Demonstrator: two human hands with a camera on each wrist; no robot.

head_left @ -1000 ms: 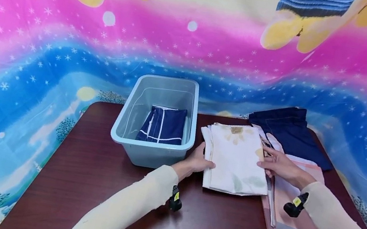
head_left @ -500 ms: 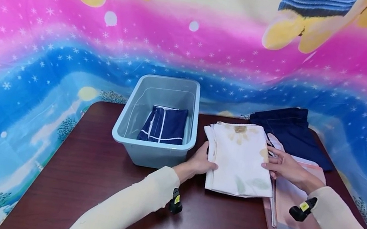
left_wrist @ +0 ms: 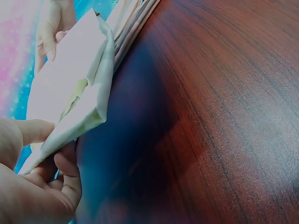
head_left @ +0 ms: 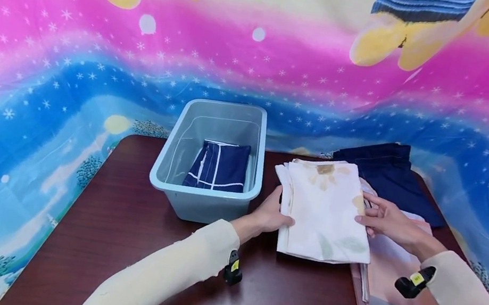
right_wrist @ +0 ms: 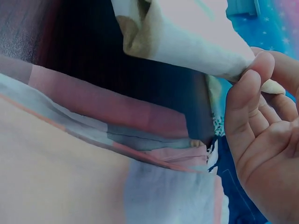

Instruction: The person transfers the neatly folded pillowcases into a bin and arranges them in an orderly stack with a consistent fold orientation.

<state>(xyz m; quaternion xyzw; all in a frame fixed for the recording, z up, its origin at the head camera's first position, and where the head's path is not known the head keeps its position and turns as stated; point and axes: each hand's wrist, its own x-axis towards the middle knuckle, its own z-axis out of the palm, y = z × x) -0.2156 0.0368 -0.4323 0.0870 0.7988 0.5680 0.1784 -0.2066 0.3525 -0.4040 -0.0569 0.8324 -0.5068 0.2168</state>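
Dark-red wooden table [head_left: 123, 240] – bright star-printed sheet [head_left: 46, 60] hangs behind it.

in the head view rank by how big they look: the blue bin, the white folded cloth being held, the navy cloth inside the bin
1. blue bin, largest.
2. white folded cloth, slightly smaller; it sits a bit nearer the camera, so this gap is unsure.
3. navy cloth in the bin, clearly smallest.

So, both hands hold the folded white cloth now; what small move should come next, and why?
Probably carry the folded white cloth sideways toward the blue bin. The left hand and right hand pinch its two edges, and the wrist views show it raised off the table. The bin beside it holds one folded navy cloth, seemingly with room on top.
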